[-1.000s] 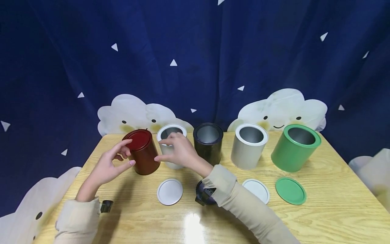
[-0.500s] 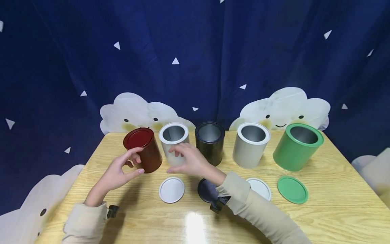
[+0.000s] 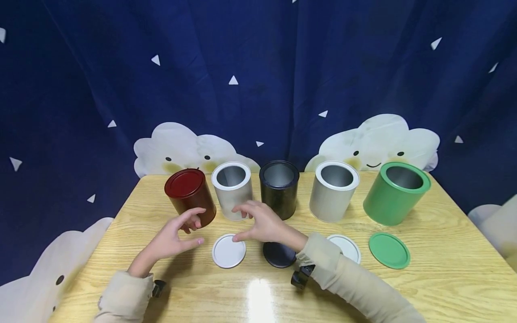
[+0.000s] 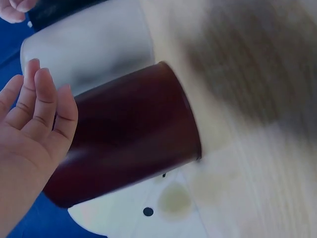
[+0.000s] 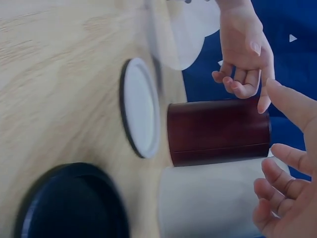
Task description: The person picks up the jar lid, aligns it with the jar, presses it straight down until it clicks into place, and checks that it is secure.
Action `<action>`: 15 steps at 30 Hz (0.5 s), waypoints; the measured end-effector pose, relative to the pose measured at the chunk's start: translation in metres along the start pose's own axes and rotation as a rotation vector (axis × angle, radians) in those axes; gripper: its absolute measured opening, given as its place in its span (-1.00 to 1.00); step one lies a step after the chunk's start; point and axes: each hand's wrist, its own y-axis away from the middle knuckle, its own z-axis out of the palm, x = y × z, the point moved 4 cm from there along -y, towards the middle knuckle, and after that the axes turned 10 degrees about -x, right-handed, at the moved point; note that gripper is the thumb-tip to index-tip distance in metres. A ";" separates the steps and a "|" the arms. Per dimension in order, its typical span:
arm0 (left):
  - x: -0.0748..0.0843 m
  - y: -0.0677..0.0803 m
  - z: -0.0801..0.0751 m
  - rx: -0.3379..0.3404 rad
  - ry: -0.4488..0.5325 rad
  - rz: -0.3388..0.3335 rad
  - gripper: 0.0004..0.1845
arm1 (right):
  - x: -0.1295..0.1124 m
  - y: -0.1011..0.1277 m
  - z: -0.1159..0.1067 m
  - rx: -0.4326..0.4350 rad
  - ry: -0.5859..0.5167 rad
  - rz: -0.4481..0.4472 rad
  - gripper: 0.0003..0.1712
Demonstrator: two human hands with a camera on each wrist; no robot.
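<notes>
Both hands have pulled back from the red tin (image 3: 190, 197) toward the person over the last second. Left hand (image 3: 175, 235) now hangs just in front of the tin's base, fingers loosely curved, holding nothing; in the left wrist view the palm (image 4: 34, 124) sits beside the tin wall (image 4: 129, 134) with a gap, no grip. Right hand (image 3: 262, 222) is also released, fingers relaxed, hovering over the white lid (image 3: 228, 250), thumb tip close to it; can't tell if it touches. Read: red tin is lidded and let go, standing upright at the left end of the row; white lid looks like the next thing in hand.

Just right of the red tin stands the open white-rimmed tin (image 3: 233, 189), nearly touching it, then black tin (image 3: 279, 187), grey tin (image 3: 335, 190), green tin (image 3: 395, 192), all open. Black lid (image 3: 278, 255), a second white lid (image 3: 346, 246) partly under the right sleeve, and green lid (image 3: 389, 250) lie flat in front.

Room: tins crowd the back; table (image 3: 444, 278) has open wood on the near side and far right. The left table edge is near the red tin.
</notes>
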 end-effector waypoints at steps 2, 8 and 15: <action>-0.005 0.000 0.004 -0.024 0.019 -0.009 -0.33 | 0.003 0.002 0.003 -0.005 -0.010 0.001 -0.33; -0.011 0.000 0.011 -0.061 0.056 -0.009 -0.33 | 0.012 0.007 0.009 0.002 -0.028 0.012 -0.30; -0.018 0.001 0.019 -0.136 0.014 -0.028 -0.28 | 0.022 0.013 0.023 -0.046 -0.063 0.051 -0.23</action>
